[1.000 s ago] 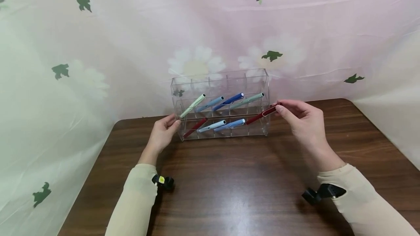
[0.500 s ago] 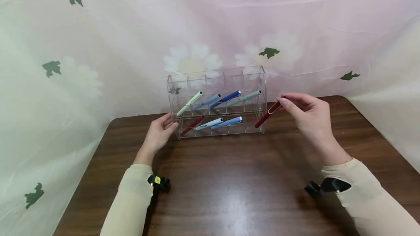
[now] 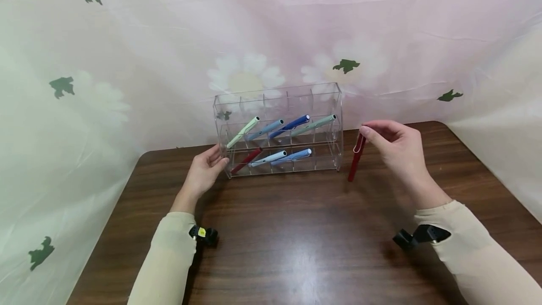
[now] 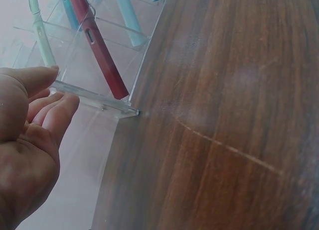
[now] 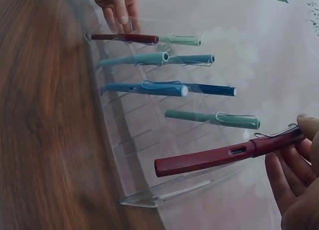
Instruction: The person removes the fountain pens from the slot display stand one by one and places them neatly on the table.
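A clear acrylic pen rack [image 3: 327, 160] stands near the back of the table. Its left side panel is pinched by my left hand [image 3: 202, 175], thumb in front and fingers behind. My right hand [image 3: 400, 154] pinches a dark red pen [image 3: 354, 166] by its clipped cap end, to the right of the rack. That pen hangs nearly upright, apart from the rack in the head view. In the lower tier lie a second red pen [image 3: 247, 162], a pale blue pen [image 3: 268, 158] and a blue pen [image 3: 295, 156], all slanted.
The upper tier holds a pale green pen [image 3: 243, 133], a grey-blue pen [image 3: 266, 129], a dark blue pen [image 3: 291, 126] and a grey-green pen [image 3: 314, 125]. A floral cloth [image 3: 169, 60] hangs behind the brown wooden table [image 3: 279, 229].
The right hand has drawn the red pen out of the rack's lower right compartment, toward the right. The pen has swung from slanted to nearly upright. The left hand keeps its hold on the rack.
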The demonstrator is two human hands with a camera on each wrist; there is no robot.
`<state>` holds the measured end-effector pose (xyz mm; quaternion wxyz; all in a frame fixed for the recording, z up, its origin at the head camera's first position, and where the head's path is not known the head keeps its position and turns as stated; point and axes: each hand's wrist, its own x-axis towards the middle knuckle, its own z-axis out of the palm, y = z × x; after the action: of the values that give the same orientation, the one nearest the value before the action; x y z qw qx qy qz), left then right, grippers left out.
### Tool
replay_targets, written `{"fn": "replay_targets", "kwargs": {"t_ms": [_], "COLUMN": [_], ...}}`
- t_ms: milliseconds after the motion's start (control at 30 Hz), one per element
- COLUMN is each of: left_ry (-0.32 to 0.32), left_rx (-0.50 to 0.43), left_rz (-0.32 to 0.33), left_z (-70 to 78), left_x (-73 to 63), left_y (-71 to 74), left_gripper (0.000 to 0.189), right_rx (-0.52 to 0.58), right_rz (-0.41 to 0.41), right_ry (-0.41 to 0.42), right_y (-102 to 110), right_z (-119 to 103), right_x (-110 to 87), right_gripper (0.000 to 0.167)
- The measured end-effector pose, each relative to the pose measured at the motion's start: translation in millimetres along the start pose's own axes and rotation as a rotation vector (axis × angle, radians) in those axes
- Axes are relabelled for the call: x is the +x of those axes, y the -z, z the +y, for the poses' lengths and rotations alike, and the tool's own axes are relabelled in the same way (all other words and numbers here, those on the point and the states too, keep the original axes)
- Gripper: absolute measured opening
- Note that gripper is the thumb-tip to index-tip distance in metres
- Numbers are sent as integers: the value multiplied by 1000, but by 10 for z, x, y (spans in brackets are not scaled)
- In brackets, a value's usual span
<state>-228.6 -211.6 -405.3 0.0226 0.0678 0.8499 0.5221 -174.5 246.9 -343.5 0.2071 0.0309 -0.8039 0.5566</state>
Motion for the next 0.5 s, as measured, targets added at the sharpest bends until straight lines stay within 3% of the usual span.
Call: {"fn": "replay_targets", "kwargs": {"t_ms": [300,500], "left_ry": [23,13], "left_rx": [17,20], "left_rz": [-9,-10], "left_z": [22,38], "left_x": [-13,-35], "left_y": [3,11], "left_gripper": [64,64], "right_rx": [19,-31], "right_rz": [-26,-49], "right_ry": [-112,-173], "right_y": [-56,-44], "right_z": [163,264], "right_x": [-35,-82], "right_gripper": [29,36]}}
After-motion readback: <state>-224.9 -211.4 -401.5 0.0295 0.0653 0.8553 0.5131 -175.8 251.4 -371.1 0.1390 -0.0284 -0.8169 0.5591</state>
